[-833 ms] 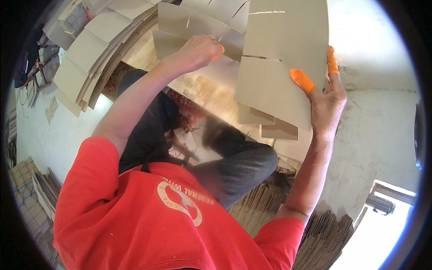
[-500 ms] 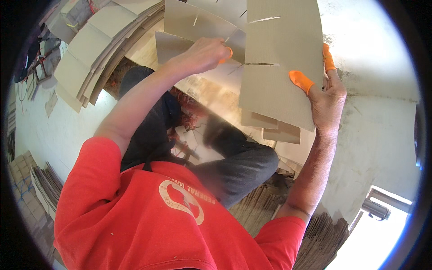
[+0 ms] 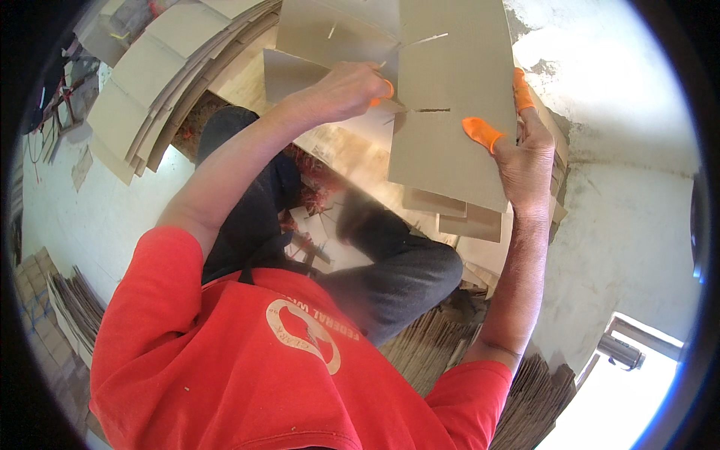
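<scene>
A slotted cardboard sheet (image 3: 450, 112) is held raised over the lap, clamped at its right edge by the right hand (image 3: 525, 157) with orange finger cots (image 3: 480, 133), while its slotted middle is pinched by the closed left hand (image 3: 341, 90).

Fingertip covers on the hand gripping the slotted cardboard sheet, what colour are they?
Orange fingertip covers, clearest in the head view.

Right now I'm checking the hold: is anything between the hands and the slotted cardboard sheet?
Nothing visible. The right hand grips the cardboard sheet at its right edge, with orange finger covers against it. The left hand rests on the sheet beside a slot.
</scene>
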A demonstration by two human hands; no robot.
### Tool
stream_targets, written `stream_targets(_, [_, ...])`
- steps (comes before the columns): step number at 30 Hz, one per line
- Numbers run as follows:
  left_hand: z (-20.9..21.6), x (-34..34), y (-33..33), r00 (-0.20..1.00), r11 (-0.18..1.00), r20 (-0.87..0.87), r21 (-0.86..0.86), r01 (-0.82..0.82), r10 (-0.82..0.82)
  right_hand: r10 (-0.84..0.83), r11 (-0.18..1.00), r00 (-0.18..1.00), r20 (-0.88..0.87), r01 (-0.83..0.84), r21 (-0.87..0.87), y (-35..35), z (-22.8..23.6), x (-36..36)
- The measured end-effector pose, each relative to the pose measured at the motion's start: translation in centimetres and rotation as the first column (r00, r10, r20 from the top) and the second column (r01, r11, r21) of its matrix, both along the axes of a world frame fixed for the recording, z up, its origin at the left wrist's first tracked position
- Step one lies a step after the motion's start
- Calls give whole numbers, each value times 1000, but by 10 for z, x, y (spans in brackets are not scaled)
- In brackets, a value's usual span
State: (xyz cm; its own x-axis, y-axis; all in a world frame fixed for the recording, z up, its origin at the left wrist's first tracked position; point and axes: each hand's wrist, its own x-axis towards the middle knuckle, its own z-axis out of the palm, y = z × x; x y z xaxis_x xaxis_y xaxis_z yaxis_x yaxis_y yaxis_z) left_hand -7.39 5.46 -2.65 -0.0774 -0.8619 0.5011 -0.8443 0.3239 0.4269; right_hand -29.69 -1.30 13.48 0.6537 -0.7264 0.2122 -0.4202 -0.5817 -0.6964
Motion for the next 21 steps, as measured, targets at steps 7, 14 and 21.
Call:
stream_targets(7, [-5, 2, -9, 999, 999, 16, 2, -40, 40, 18, 994, 995, -102, -6, 110, -10, 14, 6])
stream_targets(14, [-4, 1, -7, 999, 1000, -31, 12, 27, -27, 91, 990, 993, -76, -83, 110, -15, -24, 15])
stream_targets(21, [1, -1, -7, 1000, 992, -20, 121, 18, -16, 250, 964, 745, -618, -253, 85, -10, -76, 38])
